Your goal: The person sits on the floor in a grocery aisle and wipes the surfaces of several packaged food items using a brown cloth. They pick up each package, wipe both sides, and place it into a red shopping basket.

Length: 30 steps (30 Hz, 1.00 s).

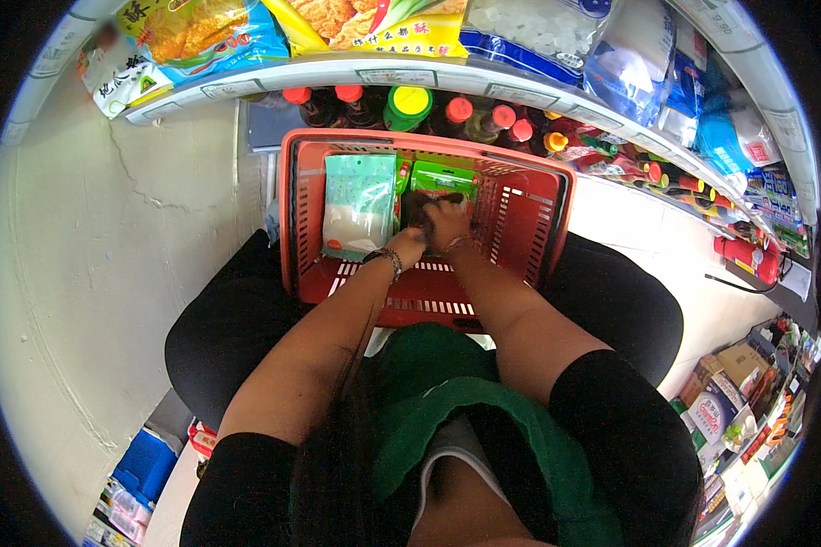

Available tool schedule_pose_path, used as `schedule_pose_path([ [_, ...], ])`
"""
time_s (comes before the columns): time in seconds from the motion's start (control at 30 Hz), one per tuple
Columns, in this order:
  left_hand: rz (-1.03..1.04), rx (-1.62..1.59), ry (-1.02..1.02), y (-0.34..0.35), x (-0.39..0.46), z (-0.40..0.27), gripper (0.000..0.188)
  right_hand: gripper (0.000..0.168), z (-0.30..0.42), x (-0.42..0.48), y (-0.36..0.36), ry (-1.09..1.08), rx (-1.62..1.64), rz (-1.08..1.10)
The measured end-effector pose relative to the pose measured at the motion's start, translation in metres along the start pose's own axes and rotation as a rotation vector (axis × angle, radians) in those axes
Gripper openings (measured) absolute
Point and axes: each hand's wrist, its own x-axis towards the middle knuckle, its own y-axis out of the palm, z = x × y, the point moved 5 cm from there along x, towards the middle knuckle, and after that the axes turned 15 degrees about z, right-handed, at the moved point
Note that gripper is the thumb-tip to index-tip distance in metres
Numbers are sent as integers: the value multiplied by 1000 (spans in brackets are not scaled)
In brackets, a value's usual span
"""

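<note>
Between my knees stands a red plastic shopping basket (427,314) with slotted walls. Both hands are inside it, close together, on a dark brown packet (417,205) whose lower part my fingers hide. My right hand (449,224) grips it from above with bent fingers. My left hand (407,247) holds its near left side, thumb on top. Left of my hands a pale teal bag with a clear window (360,205) leans against the far wall. A bright green packet (445,178) is behind my right hand, and another green packet (402,176) shows as a narrow strip.
Bottles with red caps (459,109) line the low shelf just beyond the basket. Above it, a shelf edge (397,75) holds bagged foods (390,27). A cracked wall (109,239) rises at left. A red fire extinguisher (746,260) lies at right, near cartons (715,410).
</note>
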Motion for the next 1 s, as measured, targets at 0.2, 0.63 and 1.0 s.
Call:
schedule_pose_path([
  [0.2,46,11,-72,2,8,13,44,57,18,2,39,-57,-131,214],
  [0.63,-53,-116,10,-5,-8,-8,47,50,11,40,45,106,22,560],
  [1.0,-125,-249,185,-19,-55,-89,49,56,-30,32,-4,260,1149,237],
])
